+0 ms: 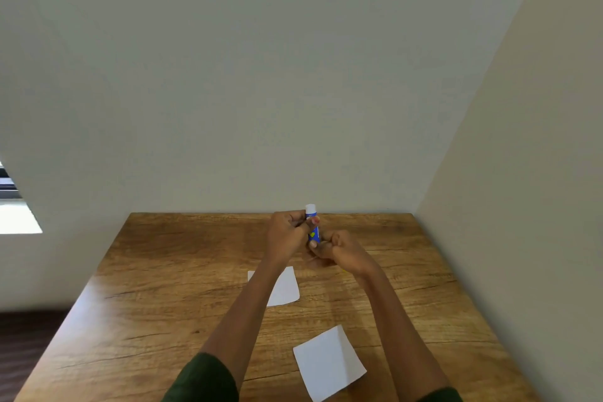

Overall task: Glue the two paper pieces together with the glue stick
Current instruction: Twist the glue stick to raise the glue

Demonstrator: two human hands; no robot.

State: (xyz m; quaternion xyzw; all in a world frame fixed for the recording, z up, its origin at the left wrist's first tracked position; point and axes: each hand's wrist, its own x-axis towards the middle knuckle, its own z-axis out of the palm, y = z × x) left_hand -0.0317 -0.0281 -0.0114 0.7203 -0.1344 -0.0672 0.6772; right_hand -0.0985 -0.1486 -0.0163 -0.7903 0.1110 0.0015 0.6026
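Uncapping stage: left hand [287,233] grips the upper barrel of the blue, white-capped glue stick [312,226], right hand [337,248] its base; next, pull off cap, judging by both white paper squares [285,287] [329,362] lying untouched.

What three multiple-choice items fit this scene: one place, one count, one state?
1. Where is the farther paper piece? A on the floor; B on the table, partly hidden by the left forearm; C on a chair.
2. How many paper pieces lie on the table? A one; B two; C four.
3. The glue stick is: A lying flat; B standing on paper; C held upright by both hands.
Answers: 1 B, the forearm crosses it. 2 B, the nearer piece lies apart. 3 C, left hand and right hand grip it.
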